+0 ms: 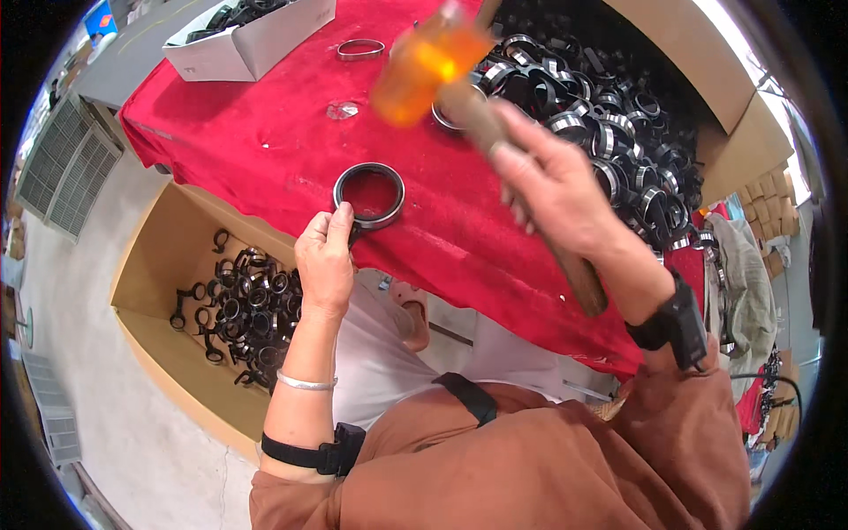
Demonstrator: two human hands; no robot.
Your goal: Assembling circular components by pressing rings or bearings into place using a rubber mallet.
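Note:
My left hand (325,265) is closed on the lower side of a black ring-shaped part (401,195) with a silvery band. The ring rests on the red cloth near the table's front edge, or just above it; I cannot tell which. In my right hand (558,181) is a mallet (424,75) with a translucent orange head and a wooden handle, gripped partway along. Raised over the table, its head is smeared by motion, up and to the right of the ring. A loose thin metal ring (360,41) lies farther back on the cloth.
A large cardboard box (685,44) at the back right is heaped with black and silver rings (609,137). A white box (256,53) stands at the far left. Left of my legs, an open carton (155,256) contains several black ring parts (252,305). Clear plastic (343,109) lies mid-table.

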